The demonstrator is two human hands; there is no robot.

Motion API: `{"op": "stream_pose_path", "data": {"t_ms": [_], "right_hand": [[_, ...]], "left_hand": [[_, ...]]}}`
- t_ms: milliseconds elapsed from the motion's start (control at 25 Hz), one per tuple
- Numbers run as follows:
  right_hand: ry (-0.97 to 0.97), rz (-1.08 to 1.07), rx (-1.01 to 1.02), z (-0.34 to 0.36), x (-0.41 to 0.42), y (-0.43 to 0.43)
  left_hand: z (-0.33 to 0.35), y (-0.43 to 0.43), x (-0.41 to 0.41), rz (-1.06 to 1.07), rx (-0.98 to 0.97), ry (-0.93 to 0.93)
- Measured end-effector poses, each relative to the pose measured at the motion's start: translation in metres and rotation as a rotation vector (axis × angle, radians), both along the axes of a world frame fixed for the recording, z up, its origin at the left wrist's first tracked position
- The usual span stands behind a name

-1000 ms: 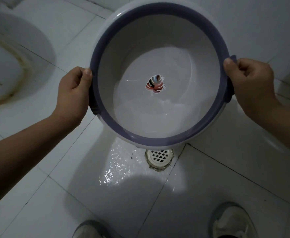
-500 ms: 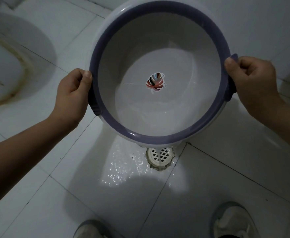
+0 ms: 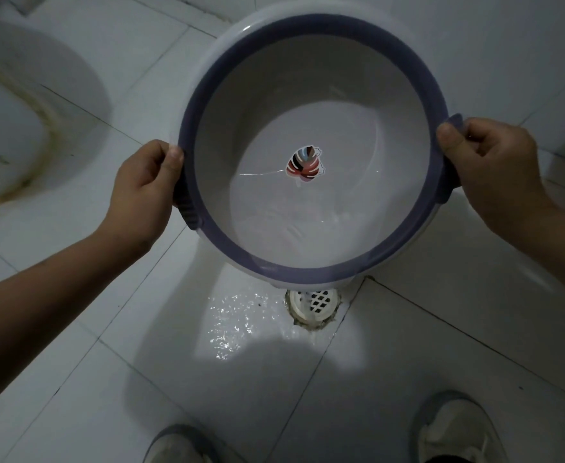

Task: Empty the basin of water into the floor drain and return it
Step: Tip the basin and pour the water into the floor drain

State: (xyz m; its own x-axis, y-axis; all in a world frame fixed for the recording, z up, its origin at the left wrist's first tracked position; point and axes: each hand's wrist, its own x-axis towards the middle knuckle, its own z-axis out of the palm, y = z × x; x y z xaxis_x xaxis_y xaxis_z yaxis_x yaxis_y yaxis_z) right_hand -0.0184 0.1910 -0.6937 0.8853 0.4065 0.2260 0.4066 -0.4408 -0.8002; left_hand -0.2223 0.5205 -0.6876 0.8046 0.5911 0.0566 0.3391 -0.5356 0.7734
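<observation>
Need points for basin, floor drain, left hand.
basin (image 3: pixel 311 269), head view, near purple rim.
floor drain (image 3: pixel 318 302), head view, white grate.
left hand (image 3: pixel 144 192), head view, back of hand.

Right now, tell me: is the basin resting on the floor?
No. Both hands, left and right, hold the basin above the drain.

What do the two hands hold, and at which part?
The basin, at its two purple side handles: left hand on the left one, right hand on the right.
</observation>
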Motion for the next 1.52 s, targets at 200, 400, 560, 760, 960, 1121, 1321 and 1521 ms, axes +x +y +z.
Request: {"op": "stream_pose_path", "data": {"t_ms": [200,400,560,760,960,1121,1321,1521], "right_hand": [[-0.016,0.017,-0.016,0.002,-0.003,0.002],[-0.021,0.034,-0.068,-0.001,-0.005,0.0],[-0.029,0.046,-0.082,-0.002,-0.004,-0.001],[-0.041,0.046,-0.079,-0.003,-0.004,-0.003],[-0.033,0.047,-0.07,-0.002,-0.006,-0.002],[-0.016,0.065,-0.082,-0.003,-0.009,-0.005],[0.024,0.103,-0.1,-0.004,-0.012,-0.009],[0.078,0.107,-0.118,-0.008,-0.015,-0.013]], "left_hand": [[0.001,0.002,0.001,-0.011,0.012,-0.002],[-0.004,0.002,-0.004,-0.026,0.014,0.024],[-0.006,0.001,-0.005,-0.021,0.013,0.032],[-0.007,0.002,-0.004,-0.023,0.014,0.026],[-0.009,0.002,-0.006,-0.025,0.035,0.041],[-0.011,0.003,-0.009,-0.026,0.028,0.047],[-0.013,0.001,-0.012,-0.043,0.071,0.053],[-0.012,0.001,-0.015,-0.057,0.123,0.038]]}}
